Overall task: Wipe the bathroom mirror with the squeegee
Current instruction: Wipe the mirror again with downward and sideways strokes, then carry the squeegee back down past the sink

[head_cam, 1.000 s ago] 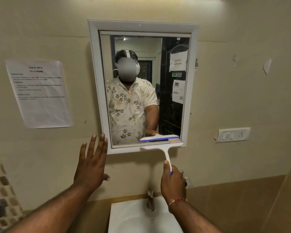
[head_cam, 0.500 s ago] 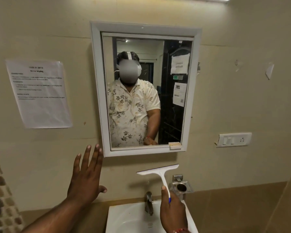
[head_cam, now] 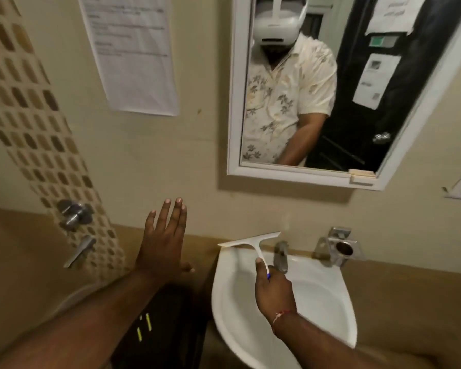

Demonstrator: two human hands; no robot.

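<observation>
Head view: the person is looking down over a white washbasin [head_cam: 328,302], with the white-framed bathroom mirror [head_cam: 298,171] hanging on the wall above it.
Right hand [head_cam: 273,291]: it is gripping the lower end of the squeegee [head_cam: 253,245] handle, fingers wrapped round it, thumb lying up along the shaft.
Left hand [head_cam: 163,241]: it is holding nothing, palm facing the wall with the fingers spread wide, out to the left of the basin; I cannot tell whether it is touching the wall.
Squeegee position: it is standing just above and ahead of the right hand, over the basin's back rim, close to the left of the tap [head_cam: 281,255], and well below the mirror, clear of the glass.
Long axis: the handle is running up and slightly left from the fist; the blade bar is crossing it at the top, tilting up toward its right end.
Pointing: the blade end is pointing up and away toward the wall.
Step in hand: judging by the tool hanging over the basin, the person is pausing between strokes or finishing.
Next move: another pass is calling for lifting the blade to the top of the glass, pressing it flat and drawing straight down.
</observation>
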